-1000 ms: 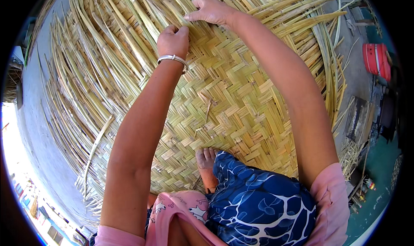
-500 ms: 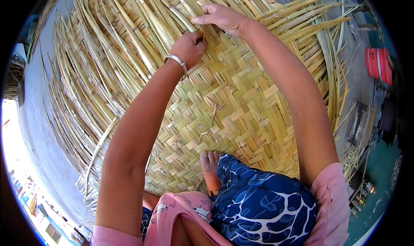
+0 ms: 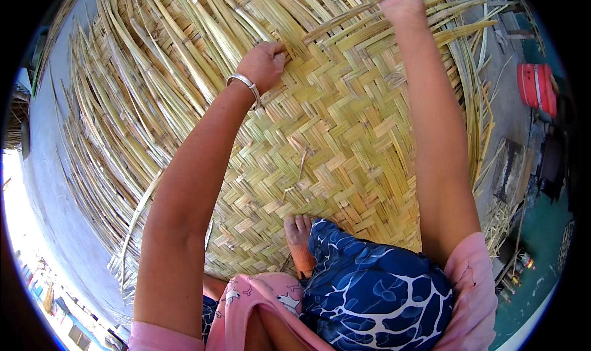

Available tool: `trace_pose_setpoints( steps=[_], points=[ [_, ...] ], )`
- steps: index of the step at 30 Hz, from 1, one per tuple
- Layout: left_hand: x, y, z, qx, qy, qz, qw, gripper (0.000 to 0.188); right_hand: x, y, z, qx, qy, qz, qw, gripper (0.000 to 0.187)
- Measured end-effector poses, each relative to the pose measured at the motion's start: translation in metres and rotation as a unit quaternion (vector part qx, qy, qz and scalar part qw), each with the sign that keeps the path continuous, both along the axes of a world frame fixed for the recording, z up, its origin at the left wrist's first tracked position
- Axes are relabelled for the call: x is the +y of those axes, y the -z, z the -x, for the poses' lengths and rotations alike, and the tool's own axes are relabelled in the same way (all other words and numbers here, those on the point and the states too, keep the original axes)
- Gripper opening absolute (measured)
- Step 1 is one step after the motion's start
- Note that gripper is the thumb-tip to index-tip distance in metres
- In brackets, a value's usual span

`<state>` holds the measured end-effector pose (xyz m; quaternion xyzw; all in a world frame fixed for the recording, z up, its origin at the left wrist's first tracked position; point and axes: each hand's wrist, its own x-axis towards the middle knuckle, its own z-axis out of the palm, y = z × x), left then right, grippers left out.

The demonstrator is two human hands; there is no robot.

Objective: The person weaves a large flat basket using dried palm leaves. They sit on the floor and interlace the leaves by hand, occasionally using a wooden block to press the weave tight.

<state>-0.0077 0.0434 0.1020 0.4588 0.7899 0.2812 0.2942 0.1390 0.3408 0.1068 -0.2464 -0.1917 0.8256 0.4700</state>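
Below me lies a woven mat of flat, pale yellow-green reed strips in a zigzag pattern. My right hand, far right of the weave's upper edge, is closed around a reed strip. That strip slants down left to the weave's edge. My left hand, with a silver bangle on the wrist, is closed at the same edge, where the woven part meets the loose strips. Its fingertips are partly hidden, so what they pinch does not show.
Long unwoven strips fan out at the left and far side; more strip ends stick out at the right. My bare foot rests on the mat. A red bag sits on the grey floor at the right, near a wooden board.
My right hand has moved away to the right and up, drawing a reed strip across the weave's edge. My left hand has shifted slightly left and stays closed.
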Motion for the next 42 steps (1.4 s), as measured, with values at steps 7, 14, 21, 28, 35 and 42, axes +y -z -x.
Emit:
trace_pose_setpoints(
  steps=[7,14,21,28,35,42],
  points=[
    [-0.018,0.005,-0.018,-0.176,-0.26,-0.19,0.93,0.027,-0.092,-0.017,-0.007,-0.147,-0.244,-0.18,0.941,0.018],
    [-0.047,0.0,-0.049,0.344,-0.134,-0.064,0.927,0.034,-0.148,-0.005,0.01,-0.394,-0.204,-0.285,0.85,0.015],
    [-0.051,0.008,-0.05,0.354,-0.082,-0.039,0.931,0.032,-0.148,0.0,0.008,-0.612,-0.1,-0.502,0.603,0.037],
    [-0.056,0.006,-0.045,0.356,-0.016,-0.019,0.934,0.034,-0.171,-0.011,-0.004,-0.552,-0.094,-0.494,0.665,0.038],
    [-0.064,-0.012,-0.052,0.367,0.066,0.079,0.924,0.052,-0.154,0.012,-0.009,-0.575,-0.135,-0.332,0.735,0.028],
    [-0.212,-0.048,-0.025,0.294,0.275,0.026,0.915,0.043,-0.243,0.001,-0.047,-0.517,-0.249,-0.304,0.76,0.025]
  ],
)
